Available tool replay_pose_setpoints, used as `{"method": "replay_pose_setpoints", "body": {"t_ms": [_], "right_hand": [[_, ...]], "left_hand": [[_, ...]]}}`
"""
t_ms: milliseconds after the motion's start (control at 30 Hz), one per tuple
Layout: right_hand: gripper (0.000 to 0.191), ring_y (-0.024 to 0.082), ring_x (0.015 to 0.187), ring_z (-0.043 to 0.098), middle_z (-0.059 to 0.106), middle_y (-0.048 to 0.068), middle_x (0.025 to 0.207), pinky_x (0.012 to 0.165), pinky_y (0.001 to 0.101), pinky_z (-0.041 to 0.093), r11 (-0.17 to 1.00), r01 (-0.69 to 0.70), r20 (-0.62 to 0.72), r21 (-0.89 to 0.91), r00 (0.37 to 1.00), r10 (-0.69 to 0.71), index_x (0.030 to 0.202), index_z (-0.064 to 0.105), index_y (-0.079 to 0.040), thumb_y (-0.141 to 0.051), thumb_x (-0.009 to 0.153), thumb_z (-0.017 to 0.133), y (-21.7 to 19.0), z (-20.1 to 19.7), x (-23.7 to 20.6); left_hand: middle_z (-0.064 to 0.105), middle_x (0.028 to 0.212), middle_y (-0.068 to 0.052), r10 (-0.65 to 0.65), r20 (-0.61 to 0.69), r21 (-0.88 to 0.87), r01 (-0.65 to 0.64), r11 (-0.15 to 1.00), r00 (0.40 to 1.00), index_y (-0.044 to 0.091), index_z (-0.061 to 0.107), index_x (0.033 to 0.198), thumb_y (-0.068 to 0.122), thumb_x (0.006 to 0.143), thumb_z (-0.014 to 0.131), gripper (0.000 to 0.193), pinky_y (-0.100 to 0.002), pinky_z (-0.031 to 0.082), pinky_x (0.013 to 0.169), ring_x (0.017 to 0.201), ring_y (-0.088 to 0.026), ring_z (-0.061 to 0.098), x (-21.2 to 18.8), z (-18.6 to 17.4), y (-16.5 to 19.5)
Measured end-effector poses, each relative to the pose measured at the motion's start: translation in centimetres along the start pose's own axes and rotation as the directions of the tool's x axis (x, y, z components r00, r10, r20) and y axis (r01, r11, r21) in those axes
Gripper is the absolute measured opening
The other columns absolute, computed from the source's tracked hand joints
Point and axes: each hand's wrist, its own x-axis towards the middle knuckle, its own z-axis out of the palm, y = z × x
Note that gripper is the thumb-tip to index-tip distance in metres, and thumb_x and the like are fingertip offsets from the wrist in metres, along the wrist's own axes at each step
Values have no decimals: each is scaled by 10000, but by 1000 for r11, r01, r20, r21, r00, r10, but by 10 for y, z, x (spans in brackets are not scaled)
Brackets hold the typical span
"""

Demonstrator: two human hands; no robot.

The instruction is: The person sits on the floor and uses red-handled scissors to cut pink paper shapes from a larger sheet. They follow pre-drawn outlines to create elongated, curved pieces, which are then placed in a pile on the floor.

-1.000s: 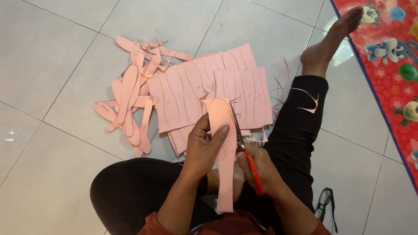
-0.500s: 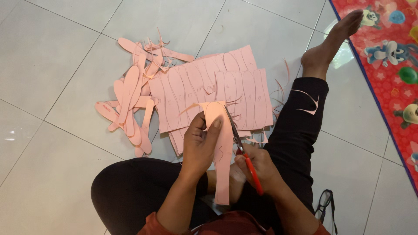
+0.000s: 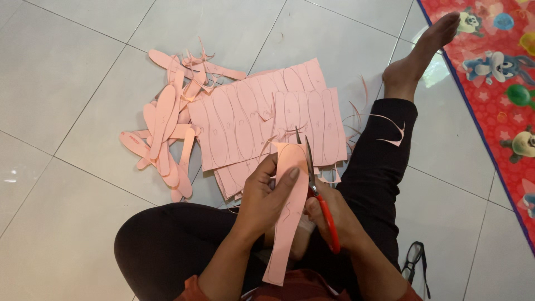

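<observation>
My left hand (image 3: 266,196) grips a long pink paper strip (image 3: 286,223) with an insole outline drawn on it, thumb across its upper part. My right hand (image 3: 334,214) holds red-handled scissors (image 3: 317,192), their blades open at the strip's top right edge. Both hands are above my lap, over black trousers. Beyond them on the tiled floor lie pink sheets (image 3: 256,122) marked with several insole outlines.
A heap of cut-out pink insole shapes (image 3: 164,136) and thin trimmings lies left of the sheets. My right leg (image 3: 390,145) stretches toward a red patterned mat (image 3: 496,67) at the right. Black eyeglasses (image 3: 413,259) lie on the tiles by my right side.
The strip's top has been trimmed to a flatter end. The scissors' blades have moved up along its right edge and stand open now; my left hand stays on the strip.
</observation>
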Motion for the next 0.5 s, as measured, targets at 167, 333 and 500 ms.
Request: {"method": "replay_pose_setpoints", "body": {"t_ms": [167, 333, 500], "right_hand": [[568, 132, 556, 615, 628, 54, 647, 527, 293, 507, 990, -108, -48, -87, 993, 104, 1109, 639, -4, -527, 986, 455, 4, -2, -4], [485, 123, 494, 545, 554, 52, 562, 472, 281, 457, 980, -187, -40, -74, 982, 185, 1013, 657, -15, -471, 993, 495, 7, -6, -8], [529, 219, 892, 678, 728, 126, 1002, 826, 377, 552, 1000, 8, 55, -29, 998, -6, 1328, 572, 21, -416, 1032, 549, 5, -11, -4]], "left_hand": [[717, 1033, -56, 22, 5, 8, -22, 1000, 1000, 1, 638, 1280, 205, 987, 656, 357, -223, 580, 693, 826, -60, 672, 1, -3, 0], [727, 978, -50, 4, 11, 80, -5, 997, 1000, 3, 654, 1254, 210, 980, 656, 343, -230, 572, 657, 784, -65, 669, 3, -10, 2], [733, 963, -45, -50, 82, 231, 30, 973, 995, 0, 684, 1211, 199, 983, 668, 303, -224, 528, 650, 766, -61, 635, 0, -22, 7]]}}
